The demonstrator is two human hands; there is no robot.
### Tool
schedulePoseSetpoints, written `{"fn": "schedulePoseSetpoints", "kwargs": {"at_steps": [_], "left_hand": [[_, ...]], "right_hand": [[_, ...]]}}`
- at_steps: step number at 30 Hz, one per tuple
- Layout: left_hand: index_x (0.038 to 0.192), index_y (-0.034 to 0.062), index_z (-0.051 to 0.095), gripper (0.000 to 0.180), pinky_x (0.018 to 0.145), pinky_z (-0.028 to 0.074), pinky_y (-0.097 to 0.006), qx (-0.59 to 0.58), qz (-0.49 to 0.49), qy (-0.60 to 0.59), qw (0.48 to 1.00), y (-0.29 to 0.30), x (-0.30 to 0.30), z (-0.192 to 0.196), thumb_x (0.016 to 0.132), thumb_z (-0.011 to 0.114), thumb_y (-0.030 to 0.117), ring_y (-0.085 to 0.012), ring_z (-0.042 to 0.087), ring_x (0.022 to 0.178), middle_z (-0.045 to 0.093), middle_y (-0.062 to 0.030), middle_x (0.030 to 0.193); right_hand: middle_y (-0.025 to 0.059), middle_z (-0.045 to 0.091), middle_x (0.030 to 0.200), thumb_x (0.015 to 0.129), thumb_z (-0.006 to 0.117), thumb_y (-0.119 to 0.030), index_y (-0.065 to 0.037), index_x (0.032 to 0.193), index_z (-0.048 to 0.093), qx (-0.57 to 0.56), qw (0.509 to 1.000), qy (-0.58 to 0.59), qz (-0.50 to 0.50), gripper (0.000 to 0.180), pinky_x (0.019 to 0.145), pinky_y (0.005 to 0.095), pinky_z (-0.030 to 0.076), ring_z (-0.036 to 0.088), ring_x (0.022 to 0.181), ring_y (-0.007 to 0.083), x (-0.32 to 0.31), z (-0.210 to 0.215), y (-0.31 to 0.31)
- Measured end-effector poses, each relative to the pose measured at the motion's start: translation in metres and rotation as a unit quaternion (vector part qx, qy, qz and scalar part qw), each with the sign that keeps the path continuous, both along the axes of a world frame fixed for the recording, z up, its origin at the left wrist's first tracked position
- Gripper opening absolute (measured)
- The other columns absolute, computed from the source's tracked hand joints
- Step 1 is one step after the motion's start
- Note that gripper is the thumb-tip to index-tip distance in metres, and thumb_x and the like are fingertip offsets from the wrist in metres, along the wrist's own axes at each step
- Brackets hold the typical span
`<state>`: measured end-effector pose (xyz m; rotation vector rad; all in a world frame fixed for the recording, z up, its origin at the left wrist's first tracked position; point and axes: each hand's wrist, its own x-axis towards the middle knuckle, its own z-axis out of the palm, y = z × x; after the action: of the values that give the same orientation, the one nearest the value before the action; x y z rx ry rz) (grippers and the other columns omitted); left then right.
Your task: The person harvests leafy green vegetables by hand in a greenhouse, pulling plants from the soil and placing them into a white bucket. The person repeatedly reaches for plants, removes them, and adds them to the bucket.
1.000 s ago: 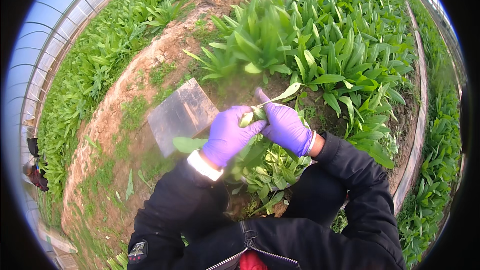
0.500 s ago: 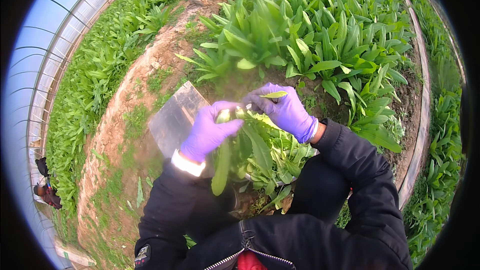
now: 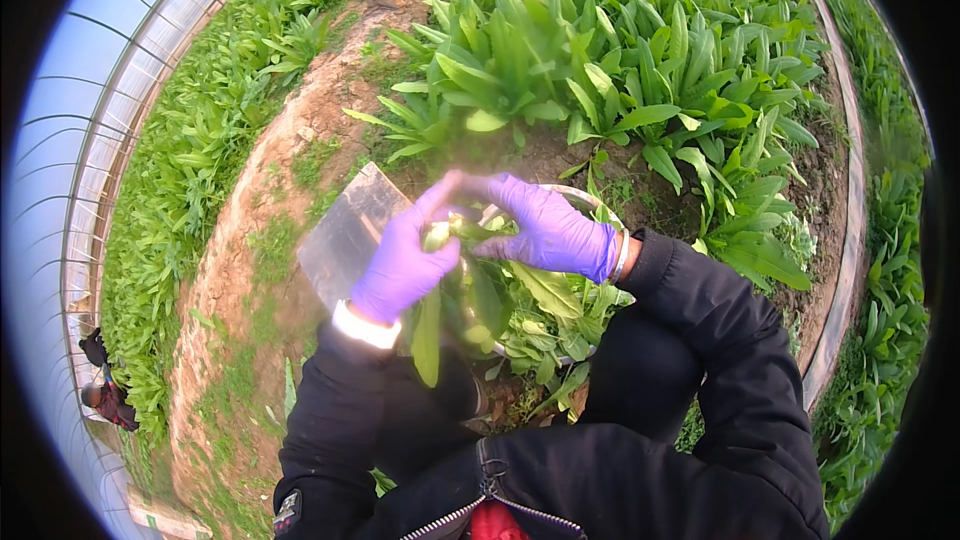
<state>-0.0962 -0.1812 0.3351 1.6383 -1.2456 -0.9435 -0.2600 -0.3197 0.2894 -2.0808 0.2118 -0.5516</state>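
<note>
Shifted nearer the leafy green stalk (image 3: 438,235), the right hand (image 3: 552,228) arches beside it, grip unclear, while the left hand (image 3: 400,265) pinches it.

Bright daylight filling scene; white cuff (image 3: 366,325) on near left glaring; haze and blur softening left hand (image 3: 398,265) and right hand (image 3: 550,228); fisheye bending greenhouse wall (image 3: 112,130) far left; black vignette darkening corners.

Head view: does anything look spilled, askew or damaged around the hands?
A loose leaf lies on the soil, left of the leaf-filled container, so it looks stray. Haze also blurs the leafy greens in the left hand, perhaps a smudged lens. Nothing looks clearly damaged.
</note>
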Motion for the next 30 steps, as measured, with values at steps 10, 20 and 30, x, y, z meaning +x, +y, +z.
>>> {"fn": "schedulePoseSetpoints", "kwargs": {"at_steps": [10, 20, 30], "left_hand": [[0.142, -0.0004, 0.051, 0.054, 0.096, 0.050, -0.029, -0.062, 0.051, 0.169, 0.982, -0.009, 0.002, 0.004, 0.092, 0.068, 0.011, -0.0161, 0.063, 0.111, 0.065, -0.0137, 0.128], [0.132, -0.0017, 0.057, 0.044, 0.098, 0.048, -0.030, -0.082, 0.103, 0.265, 0.955, -0.025, -0.020, -0.012, 0.094, 0.070, 0.015, -0.0162, 0.064, 0.108, 0.067, -0.0129, 0.124], [0.105, 0.0001, 0.068, 0.016, 0.086, 0.053, -0.028, -0.113, 0.182, 0.200, 0.956, -0.029, -0.037, -0.011, 0.090, 0.069, 0.007, -0.0152, 0.068, 0.089, 0.073, -0.0110, 0.101]], "right_hand": [[0.0139, 0.069, 0.093, 0.092, 0.072, -0.032, 0.000, 0.121, 0.059, 0.261, 0.961, 0.089, 0.002, 0.046, 0.078, 0.0398, 0.053, 0.068, 0.084, 0.0260, 0.004, -0.025, 0.003], [0.0207, 0.064, 0.082, 0.084, 0.067, -0.023, -0.004, 0.093, 0.058, -0.023, 0.989, 0.073, -0.126, 0.023, 0.073, 0.0489, 0.051, 0.065, 0.080, 0.0415, 0.002, -0.017, 0.017], [0.0216, 0.063, 0.101, 0.086, 0.071, -0.033, 0.000, 0.121, 0.054, -0.129, 0.991, -0.034, 0.001, 0.051, 0.075, 0.0457, 0.054, 0.065, 0.085, 0.0393, -0.008, -0.021, -0.008]]}}
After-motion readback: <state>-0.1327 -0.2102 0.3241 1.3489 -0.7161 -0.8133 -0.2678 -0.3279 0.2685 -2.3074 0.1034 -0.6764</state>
